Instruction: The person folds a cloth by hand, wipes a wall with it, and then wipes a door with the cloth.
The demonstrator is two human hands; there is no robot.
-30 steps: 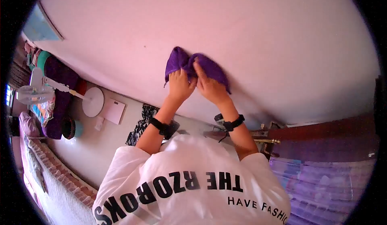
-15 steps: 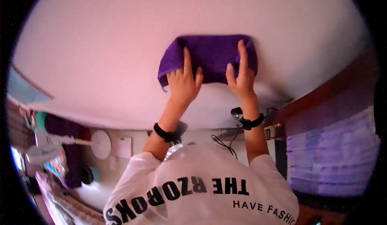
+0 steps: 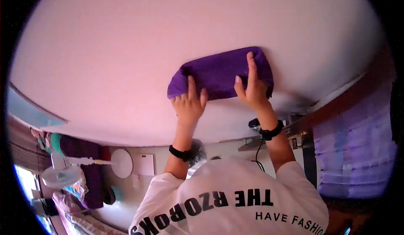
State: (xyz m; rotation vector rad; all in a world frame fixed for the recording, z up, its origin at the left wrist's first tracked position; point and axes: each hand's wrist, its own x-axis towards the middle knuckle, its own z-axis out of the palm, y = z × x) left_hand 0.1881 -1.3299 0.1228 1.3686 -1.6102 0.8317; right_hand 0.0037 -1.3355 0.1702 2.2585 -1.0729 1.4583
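A purple cloth [image 3: 219, 73] lies spread against a broad pale surface [image 3: 126, 58]. My left hand [image 3: 187, 104] holds its left end, with the index finger and thumb over the cloth and the other fingers partly hidden at its lower edge. At the right end, my right hand [image 3: 254, 89] grips the cloth, its index finger stretched up over it and its thumb apart. The remaining fingers of this hand are mostly hidden by cloth. Both wrists wear black bands.
At the lower left are a white fan [image 3: 63, 172], a round pale disc [image 3: 121, 163] and a bed with a frilled edge [image 3: 94, 224]. A purple curtain [image 3: 353, 150] hangs at the right. A dark cable [image 3: 258, 155] and a small shelf [image 3: 251, 144] are below my right hand.
From a bunched shape, the cloth has been spread wide as my hands moved apart. Since the middle frame, hands and cloth sit slightly lower in view, with the cloth's left end tilted down.
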